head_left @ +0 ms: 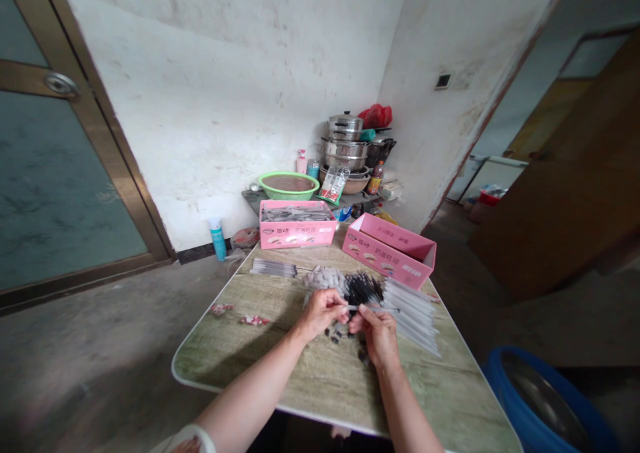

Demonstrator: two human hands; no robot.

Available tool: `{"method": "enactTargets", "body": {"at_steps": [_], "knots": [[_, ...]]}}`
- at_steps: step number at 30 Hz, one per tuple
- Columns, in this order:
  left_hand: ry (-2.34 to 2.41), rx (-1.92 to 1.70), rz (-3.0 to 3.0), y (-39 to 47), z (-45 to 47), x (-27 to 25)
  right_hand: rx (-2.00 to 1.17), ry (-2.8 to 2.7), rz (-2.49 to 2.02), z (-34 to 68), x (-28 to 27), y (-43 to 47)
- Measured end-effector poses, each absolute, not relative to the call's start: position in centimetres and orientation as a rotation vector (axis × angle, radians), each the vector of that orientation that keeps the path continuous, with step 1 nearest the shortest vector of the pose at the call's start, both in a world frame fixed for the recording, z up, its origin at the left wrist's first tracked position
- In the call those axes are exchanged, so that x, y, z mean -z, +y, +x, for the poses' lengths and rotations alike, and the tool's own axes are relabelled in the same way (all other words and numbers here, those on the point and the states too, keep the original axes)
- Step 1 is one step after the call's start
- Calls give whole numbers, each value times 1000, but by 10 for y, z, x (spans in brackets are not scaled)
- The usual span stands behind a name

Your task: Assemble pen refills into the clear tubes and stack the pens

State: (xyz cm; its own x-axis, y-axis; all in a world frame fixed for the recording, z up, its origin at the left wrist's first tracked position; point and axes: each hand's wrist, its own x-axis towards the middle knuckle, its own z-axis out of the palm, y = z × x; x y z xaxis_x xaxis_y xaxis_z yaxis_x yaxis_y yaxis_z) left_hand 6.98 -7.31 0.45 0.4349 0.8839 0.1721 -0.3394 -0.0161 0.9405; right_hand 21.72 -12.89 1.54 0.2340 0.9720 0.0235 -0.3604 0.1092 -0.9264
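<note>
Over the middle of the table, my left hand point(323, 311) and my right hand point(379, 333) pinch a thin, pale, translucent tube point(354, 308) between fingertips. One end of it reaches out past my right fingers. Behind my left hand lies a heap of small light-grey pieces point(324, 278). Next to that is a pile of thin black sticks point(363, 287). Long clear sleeves point(413, 318) are laid in a fanned row beside my right hand. Several small black pieces point(336, 337) are scattered below my fingers. What my left fingertips cover is hidden.
Two pink boxes, one filled with slim items point(299, 233) and another point(387, 253), stand at the table's far edge. A bundle of thin sticks point(274, 267) lies left. Beyond are a green basin point(289, 186) and stacked pots point(345, 149). A blue tub point(537, 399) stands right.
</note>
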Motion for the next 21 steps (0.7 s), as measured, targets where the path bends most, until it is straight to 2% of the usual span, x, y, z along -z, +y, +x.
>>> {"method": "enactTargets", "body": {"at_steps": [11, 16, 21], "knots": [[627, -1156, 1298, -67, 68, -6, -1134, -864, -995, 220, -9, -126], [858, -1519, 1070, -46, 41, -8, -1052, -840, -1010, 221, -4, -124], [1329, -1817, 872, -21, -31, -6, -1060, -867, -1020, 221, -3, -125]]}}
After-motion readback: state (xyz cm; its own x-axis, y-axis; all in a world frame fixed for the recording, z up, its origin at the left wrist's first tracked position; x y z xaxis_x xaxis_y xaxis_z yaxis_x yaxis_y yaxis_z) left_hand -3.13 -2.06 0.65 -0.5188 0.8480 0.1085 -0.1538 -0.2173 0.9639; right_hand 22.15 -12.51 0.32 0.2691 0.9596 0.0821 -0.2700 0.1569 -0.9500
